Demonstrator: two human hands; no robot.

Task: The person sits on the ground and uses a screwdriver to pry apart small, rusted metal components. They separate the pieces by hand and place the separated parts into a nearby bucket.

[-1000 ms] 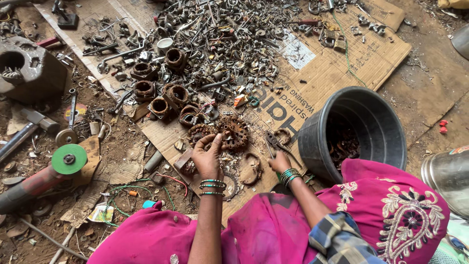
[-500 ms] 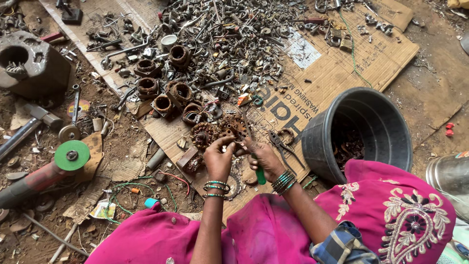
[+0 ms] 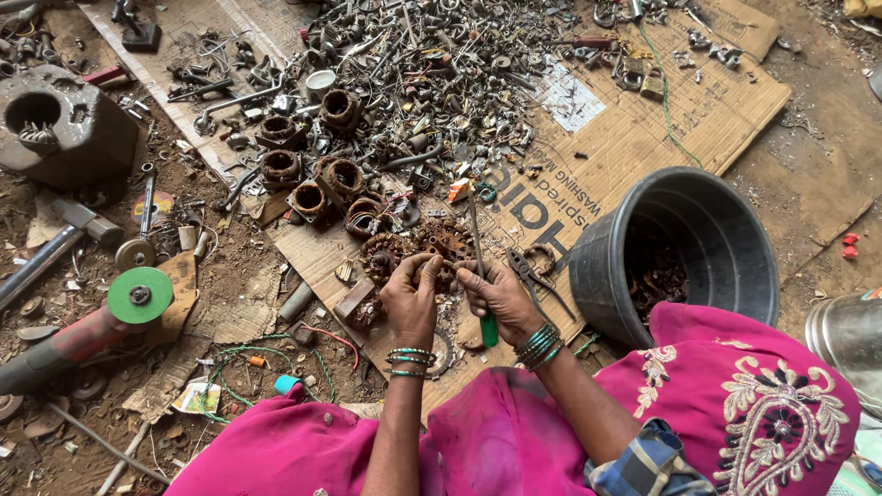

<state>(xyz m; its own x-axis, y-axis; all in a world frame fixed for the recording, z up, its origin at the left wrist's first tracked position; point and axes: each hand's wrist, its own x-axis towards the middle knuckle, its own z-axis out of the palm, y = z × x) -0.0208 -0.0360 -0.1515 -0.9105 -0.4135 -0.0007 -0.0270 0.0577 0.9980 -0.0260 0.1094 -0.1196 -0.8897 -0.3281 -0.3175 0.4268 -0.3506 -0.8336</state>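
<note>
Head view, only one. Left hand point(image 3: 411, 296) curled round a rusty toothed round metal motor part point(image 3: 444, 241), fingers pressed on its near edge, pinning it to the flattened brown cardboard sheet point(image 3: 634, 138). Right hand point(image 3: 496, 292) closed in a fist grip round a green-handled screwdriver point(image 3: 479, 266); the shaft runs up past the part, tip near the scrap. Part sits just ahead of both hands, between a second rusty wound coil piece point(image 3: 381, 257) on its left and dark steel pliers point(image 3: 533, 276) on its right.

Handling, my read: the part looks like stiff, heavy steel, rust-rough so not slippery, teeth and edges likely sharp. Best held by the outer rim, not the windings.

Around: black plastic bucket point(image 3: 680, 248) at right with dark scrap inside, big heap of grey bolts and fittings point(image 3: 441, 83) further up, angle grinder with green disc point(image 3: 138, 296) well off left.
</note>
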